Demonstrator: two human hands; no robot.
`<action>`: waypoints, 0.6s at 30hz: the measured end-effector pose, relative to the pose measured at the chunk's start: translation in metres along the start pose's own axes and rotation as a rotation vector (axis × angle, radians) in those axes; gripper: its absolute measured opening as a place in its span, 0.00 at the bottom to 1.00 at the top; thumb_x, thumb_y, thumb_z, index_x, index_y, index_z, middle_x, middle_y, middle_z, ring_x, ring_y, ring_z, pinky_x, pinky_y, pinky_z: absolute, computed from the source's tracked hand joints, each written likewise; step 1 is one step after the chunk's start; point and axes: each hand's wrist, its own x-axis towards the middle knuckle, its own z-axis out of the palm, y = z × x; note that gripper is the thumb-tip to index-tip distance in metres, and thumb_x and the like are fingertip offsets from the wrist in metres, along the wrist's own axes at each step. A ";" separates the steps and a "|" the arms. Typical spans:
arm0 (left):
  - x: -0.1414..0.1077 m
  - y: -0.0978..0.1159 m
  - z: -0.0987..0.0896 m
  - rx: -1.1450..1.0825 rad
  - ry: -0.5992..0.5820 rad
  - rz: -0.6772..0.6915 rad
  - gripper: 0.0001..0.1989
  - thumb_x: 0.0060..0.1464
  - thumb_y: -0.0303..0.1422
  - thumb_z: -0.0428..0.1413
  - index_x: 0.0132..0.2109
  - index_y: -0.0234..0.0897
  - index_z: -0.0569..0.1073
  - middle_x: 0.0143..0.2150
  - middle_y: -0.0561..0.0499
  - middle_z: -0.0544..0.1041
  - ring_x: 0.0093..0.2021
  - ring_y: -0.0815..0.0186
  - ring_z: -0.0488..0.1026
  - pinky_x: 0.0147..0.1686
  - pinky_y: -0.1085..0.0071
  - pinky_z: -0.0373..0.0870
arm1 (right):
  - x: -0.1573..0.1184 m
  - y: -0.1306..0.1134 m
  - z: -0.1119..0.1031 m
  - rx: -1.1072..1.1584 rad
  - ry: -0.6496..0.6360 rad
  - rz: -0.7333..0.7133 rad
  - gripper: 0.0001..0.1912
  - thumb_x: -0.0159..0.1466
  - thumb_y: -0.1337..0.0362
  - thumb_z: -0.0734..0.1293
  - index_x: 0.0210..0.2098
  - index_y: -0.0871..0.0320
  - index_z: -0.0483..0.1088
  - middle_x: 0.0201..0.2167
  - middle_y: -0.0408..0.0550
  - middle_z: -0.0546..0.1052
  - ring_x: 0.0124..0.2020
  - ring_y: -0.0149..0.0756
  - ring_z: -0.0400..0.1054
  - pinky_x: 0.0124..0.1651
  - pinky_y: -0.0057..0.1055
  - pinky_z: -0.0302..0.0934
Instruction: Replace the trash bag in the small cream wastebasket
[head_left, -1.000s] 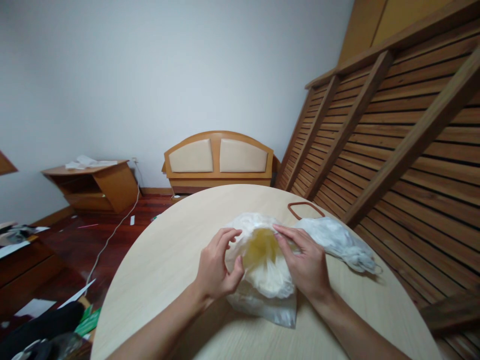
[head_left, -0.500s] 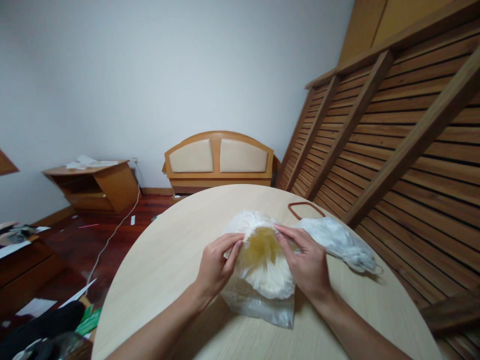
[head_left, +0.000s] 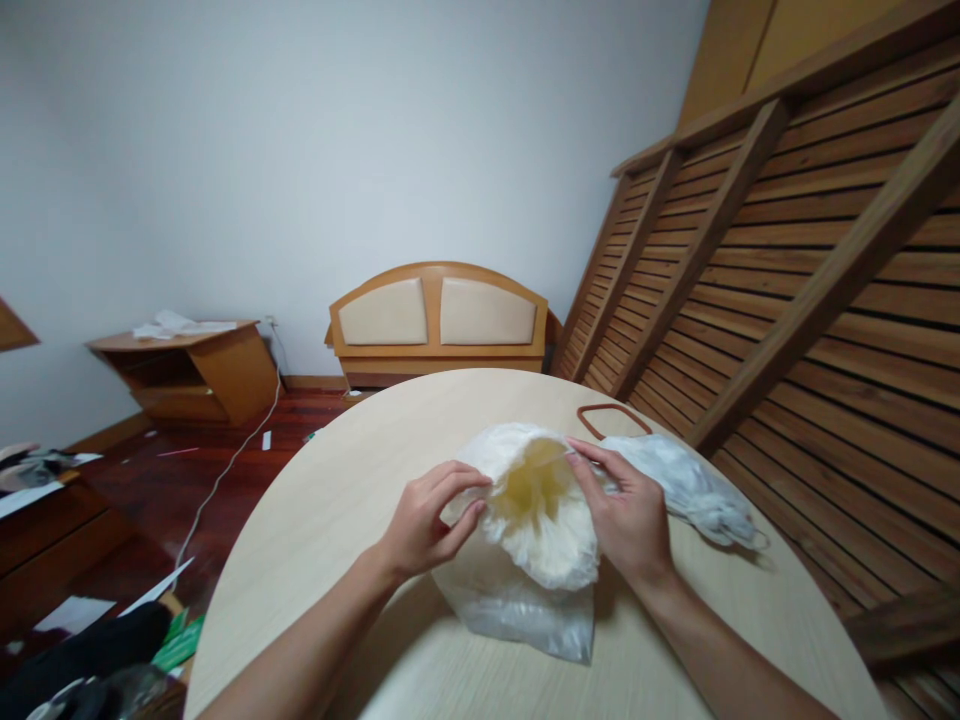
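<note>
Because it carries the rest, the tabletop [head_left: 322, 500] is listed first: round, pale wood. White gathered bag [head_left: 541, 540]: between the middle and near edge; yellowish inside; mouth tipped up toward the wearer; long axis roughly far edge to near edge. Clear film [head_left: 525, 625]: spread beneath it toward the near edge; joined or separate, cannot tell. Pale bundle [head_left: 682, 490]: long axis slanting along the right edge. Right hand [head_left: 630, 510]: fingers pinched on the mouth's right rim. Left hand [head_left: 427, 515]: fingertips close at the left rim; grip unclear. Brown loop [head_left: 609, 406]: toward the far right edge. Step, as judged: spreading the mouth; next move would call for a light, even hold both sides.
</note>
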 end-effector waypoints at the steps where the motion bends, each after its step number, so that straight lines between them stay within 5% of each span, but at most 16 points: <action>1: 0.000 -0.001 0.001 0.000 0.017 0.000 0.10 0.62 0.25 0.55 0.49 0.38 0.74 0.40 0.44 0.80 0.40 0.63 0.78 0.40 0.68 0.78 | 0.000 0.000 0.000 0.001 -0.005 -0.002 0.10 0.65 0.59 0.69 0.41 0.55 0.81 0.40 0.50 0.84 0.41 0.43 0.79 0.47 0.41 0.74; 14: 0.001 0.001 0.005 0.160 0.161 -0.008 0.05 0.66 0.28 0.55 0.41 0.37 0.76 0.35 0.50 0.79 0.28 0.73 0.74 0.26 0.79 0.72 | -0.004 -0.008 -0.001 -0.002 -0.102 -0.223 0.09 0.67 0.66 0.68 0.44 0.51 0.80 0.39 0.46 0.84 0.39 0.39 0.79 0.45 0.40 0.74; 18: 0.003 0.004 0.009 0.098 0.184 -0.034 0.04 0.64 0.26 0.56 0.41 0.37 0.75 0.35 0.49 0.78 0.33 0.71 0.76 0.32 0.77 0.76 | -0.005 -0.009 -0.001 0.000 -0.105 -0.253 0.10 0.67 0.67 0.68 0.44 0.51 0.80 0.39 0.45 0.84 0.39 0.38 0.78 0.46 0.39 0.74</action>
